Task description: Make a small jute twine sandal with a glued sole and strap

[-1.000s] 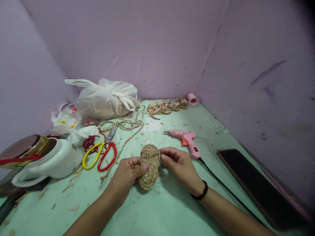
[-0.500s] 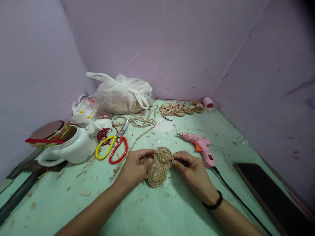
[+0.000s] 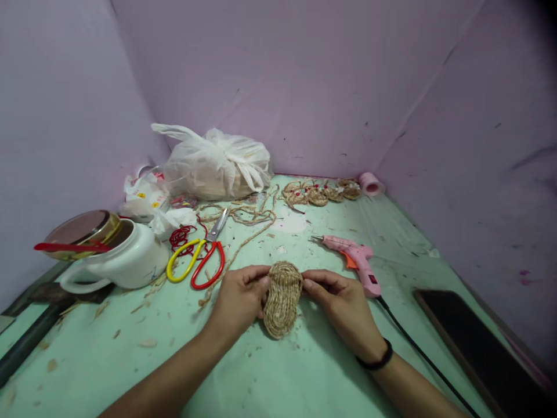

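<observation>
A small sole-shaped piece of coiled natural-fibre cord (image 3: pixel 282 302) is held up just above the pale green table cover, its broad face toward me. My left hand (image 3: pixel 244 297) pinches its left edge between thumb and fingers. On the opposite edge, near the top, the thumb and fingertips of my right hand (image 3: pixel 337 305) close on it. Beyond my right hand lies a pink glue gun (image 3: pixel 352 255) with an orange trigger, its nozzle pointing left. Scissors (image 3: pixel 204 255) with one yellow and one red handle rest beyond my left hand.
At left stand a white mug (image 3: pixel 130 258) with a lid and red stick on it, and a hammer (image 3: pixel 47 316). A tied plastic bag (image 3: pixel 217 165), loose cord (image 3: pixel 252 217), small woven pieces (image 3: pixel 319 194) and a pink spool (image 3: pixel 371 184) lie at the back. A phone (image 3: pixel 474 354) lies right.
The woven piece has turned more upright, its lower end swinging slightly right and toward me. My right hand has shifted slightly left with it, and both hands keep their hold.
</observation>
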The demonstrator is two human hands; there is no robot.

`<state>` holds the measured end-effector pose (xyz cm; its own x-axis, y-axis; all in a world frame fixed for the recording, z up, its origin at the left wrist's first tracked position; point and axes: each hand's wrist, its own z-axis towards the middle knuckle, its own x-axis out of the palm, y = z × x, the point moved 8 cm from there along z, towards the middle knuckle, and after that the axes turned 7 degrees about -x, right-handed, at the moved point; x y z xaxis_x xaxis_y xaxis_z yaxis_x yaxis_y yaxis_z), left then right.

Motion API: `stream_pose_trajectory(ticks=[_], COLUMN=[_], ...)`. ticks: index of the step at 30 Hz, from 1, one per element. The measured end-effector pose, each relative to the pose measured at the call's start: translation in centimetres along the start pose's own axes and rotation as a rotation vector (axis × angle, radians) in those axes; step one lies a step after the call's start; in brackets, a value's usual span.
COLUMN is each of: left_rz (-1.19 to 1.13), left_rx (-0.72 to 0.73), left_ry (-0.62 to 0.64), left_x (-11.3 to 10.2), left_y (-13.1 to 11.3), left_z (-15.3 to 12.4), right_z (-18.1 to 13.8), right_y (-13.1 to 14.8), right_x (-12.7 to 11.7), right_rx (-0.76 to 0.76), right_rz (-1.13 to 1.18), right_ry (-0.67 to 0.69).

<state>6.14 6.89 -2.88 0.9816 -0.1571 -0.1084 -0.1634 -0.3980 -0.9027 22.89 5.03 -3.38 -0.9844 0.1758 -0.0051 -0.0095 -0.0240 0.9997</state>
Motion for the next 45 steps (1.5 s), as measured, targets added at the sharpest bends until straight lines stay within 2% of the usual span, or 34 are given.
stream_pose_trajectory(ticks=[4, 8, 18, 21, 25, 30, 45], left_rz=[-0.04, -0.108, -0.122, -0.054, -0.002, -0.09, -0.034], left_rx=[0.075, 0.011, -0.016, -0.028, -0.123, -0.163, -0.129], left_ry=[-0.05, -0.05, -0.114, -0.093, -0.023, 0.045, 0.022], left_x=[-0.7, -0.6, -1.0, -1.2, -1.0, -0.4, -0.4], left_y=[-0.5, 0.3, 0.9, 0.8, 1.5, 1.8, 1.7], left_z=[0.1, 0.2, 0.3, 0.5, 0.8, 0.8, 0.6], right_z=[0.0, -0.3, -0.5, -0.4, -0.3, -0.4, -0.3], right_y=[-0.6, -1.2, -1.2, -1.0, -0.8, -1.0, -0.6], right_x=[0.4, 0.6, 0.7, 0.8, 0.9, 0.9, 1.0], right_rx=[0.055, 0.131, 0.144, 0.13, 0.106, 0.125, 0.047], right_rz=[0.069, 0.127, 0.089, 0.059, 0.014, 0.037, -0.044], right_ry=[0.022, 0.015, 0.008, 0.026, 0.04, 0.021, 0.04])
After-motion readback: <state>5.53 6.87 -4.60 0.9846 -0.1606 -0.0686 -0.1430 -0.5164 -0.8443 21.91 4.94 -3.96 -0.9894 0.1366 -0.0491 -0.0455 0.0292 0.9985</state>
